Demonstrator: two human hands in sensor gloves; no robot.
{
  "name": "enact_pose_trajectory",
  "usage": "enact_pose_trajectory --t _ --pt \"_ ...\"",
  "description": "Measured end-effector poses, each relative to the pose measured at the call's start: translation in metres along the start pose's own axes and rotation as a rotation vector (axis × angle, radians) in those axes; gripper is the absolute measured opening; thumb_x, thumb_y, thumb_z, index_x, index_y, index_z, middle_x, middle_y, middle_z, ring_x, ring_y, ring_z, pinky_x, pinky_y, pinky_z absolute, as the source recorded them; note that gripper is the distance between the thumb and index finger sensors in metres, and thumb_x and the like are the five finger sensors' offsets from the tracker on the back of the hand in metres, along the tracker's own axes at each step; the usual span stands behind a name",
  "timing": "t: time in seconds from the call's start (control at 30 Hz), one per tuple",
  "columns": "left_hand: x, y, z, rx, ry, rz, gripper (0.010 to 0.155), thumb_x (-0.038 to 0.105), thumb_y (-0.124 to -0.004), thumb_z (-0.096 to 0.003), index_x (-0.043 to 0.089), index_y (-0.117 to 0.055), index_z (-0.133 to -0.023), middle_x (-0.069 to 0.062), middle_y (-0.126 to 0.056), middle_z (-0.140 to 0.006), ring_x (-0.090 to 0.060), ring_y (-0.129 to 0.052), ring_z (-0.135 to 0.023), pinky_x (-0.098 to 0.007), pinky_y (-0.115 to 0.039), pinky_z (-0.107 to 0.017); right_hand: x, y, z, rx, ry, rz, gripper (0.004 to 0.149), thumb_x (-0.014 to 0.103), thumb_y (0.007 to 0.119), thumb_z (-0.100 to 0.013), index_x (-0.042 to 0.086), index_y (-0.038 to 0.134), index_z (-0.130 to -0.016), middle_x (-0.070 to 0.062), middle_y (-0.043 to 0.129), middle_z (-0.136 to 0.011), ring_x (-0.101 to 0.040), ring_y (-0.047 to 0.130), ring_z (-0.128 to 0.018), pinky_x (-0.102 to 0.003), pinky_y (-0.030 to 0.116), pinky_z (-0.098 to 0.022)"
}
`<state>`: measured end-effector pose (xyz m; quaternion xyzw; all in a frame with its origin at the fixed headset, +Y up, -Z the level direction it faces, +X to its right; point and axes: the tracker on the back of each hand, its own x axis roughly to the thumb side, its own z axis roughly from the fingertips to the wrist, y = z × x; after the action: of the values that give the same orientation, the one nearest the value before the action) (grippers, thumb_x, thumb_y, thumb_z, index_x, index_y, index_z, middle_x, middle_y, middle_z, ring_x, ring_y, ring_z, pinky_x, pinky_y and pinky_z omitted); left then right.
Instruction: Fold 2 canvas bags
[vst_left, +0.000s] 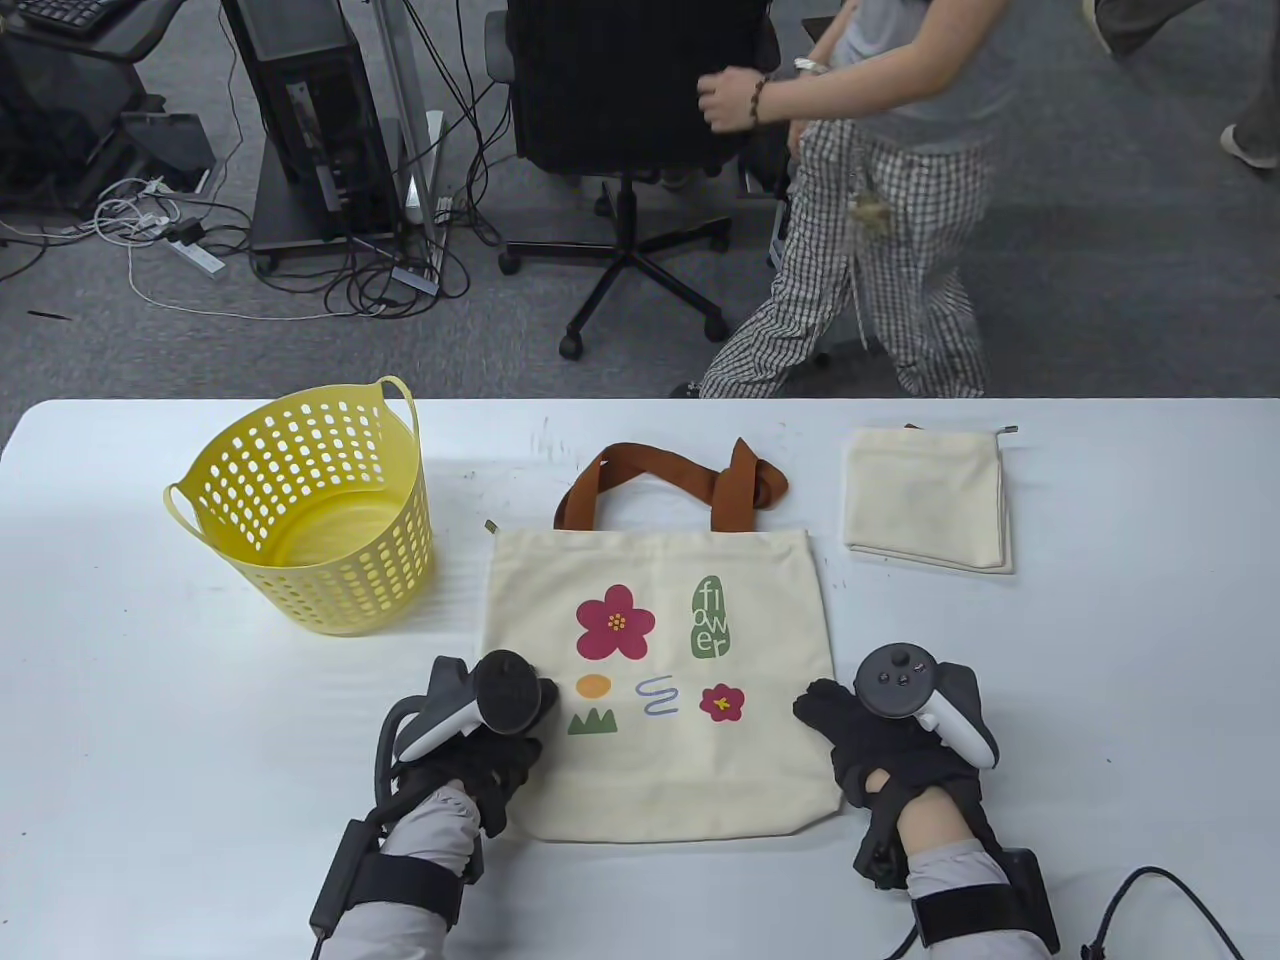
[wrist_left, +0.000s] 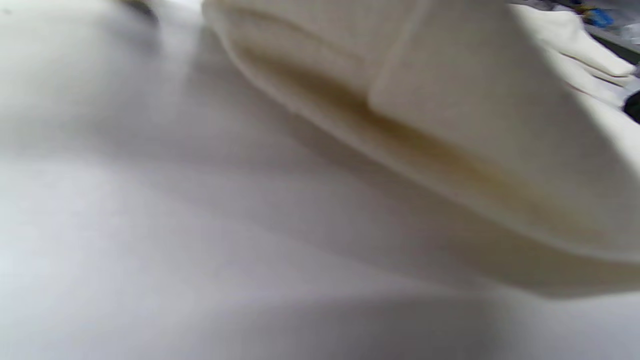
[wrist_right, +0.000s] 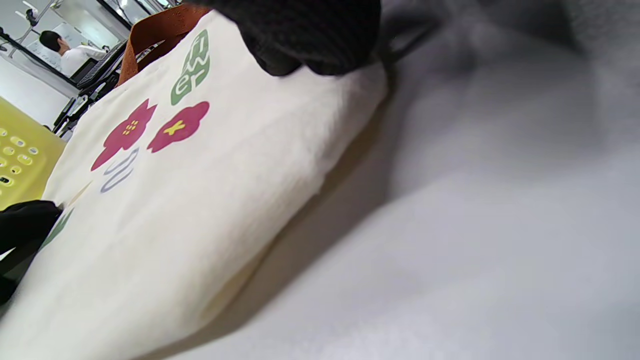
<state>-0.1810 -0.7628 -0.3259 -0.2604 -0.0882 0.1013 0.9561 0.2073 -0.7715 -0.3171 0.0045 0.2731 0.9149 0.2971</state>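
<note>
Currently, table view: plain bag (vst_left: 928, 497) folded near table (vst_left: 150, 700) far edge; flower bag (vst_left: 660, 690) unfolded, centre
Left wrist view: left hand (vst_left: 478, 735) grip: cannot tell
Right wrist view: right hand (wrist_right: 310, 35) fingers touching bag's right edge, grip unclear

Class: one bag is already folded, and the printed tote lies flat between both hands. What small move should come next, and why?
Probably lift the tote's bottom edge and fold it towards the handles: both the left hand and right hand sit at its lower side edges, and it is still unfolded.
</note>
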Motion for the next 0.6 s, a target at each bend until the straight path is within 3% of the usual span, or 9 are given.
enact_pose_trajectory --t 0.17,0.4,0.47,0.6 --pt "0.005 -0.004 0.002 -0.056 0.072 0.052 0.076 0.039 -0.087 -0.0566 0.026 -0.043 -0.118 -0.009 -0.026 -0.124 -0.042 -0.019 -0.111 -0.074 -0.028 -0.072 -0.003 -0.010 0.007 -0.048 0.072 0.005 0.055 0.008 0.072 -0.050 0.020 0.066 -0.103 0.000 0.050 -0.112 -0.039 0.031 -0.103 -0.067 0.028 -0.071" --pt "0.014 -0.012 0.007 -0.057 0.057 0.146 0.081 0.038 -0.091 -0.0555 0.025 -0.041 -0.119 -0.003 -0.023 -0.125 -0.047 -0.011 -0.109 -0.075 -0.022 -0.071 -0.007 -0.021 0.016 -0.155 0.114 -0.017 0.044 0.012 0.077 -0.049 0.011 0.083 -0.093 -0.009 0.072 -0.100 -0.042 0.052 -0.098 -0.067 0.040 -0.068" --pt "0.012 -0.012 0.008 -0.050 0.046 0.155 0.079 0.037 -0.090 -0.0559 0.026 -0.044 -0.118 -0.003 -0.026 -0.125 -0.047 -0.012 -0.110 -0.075 -0.023 -0.071 -0.007 -0.022 0.015 -0.164 0.112 -0.003 0.042 0.012 0.078 -0.049 0.008 0.085 -0.091 -0.012 0.075 -0.096 -0.043 0.055 -0.096 -0.067 0.041 -0.068" --pt "0.006 -0.012 0.008 0.012 0.026 0.218 0.059 0.032 -0.075 -0.0631 0.023 -0.051 -0.117 -0.003 -0.034 -0.124 -0.047 -0.016 -0.110 -0.074 -0.024 -0.072 -0.009 -0.018 0.011 -0.167 0.086 0.001 0.048 0.010 0.078 -0.049 0.014 0.078 -0.097 -0.013 0.072 -0.095 -0.041 0.052 -0.097 -0.066 0.040 -0.069"
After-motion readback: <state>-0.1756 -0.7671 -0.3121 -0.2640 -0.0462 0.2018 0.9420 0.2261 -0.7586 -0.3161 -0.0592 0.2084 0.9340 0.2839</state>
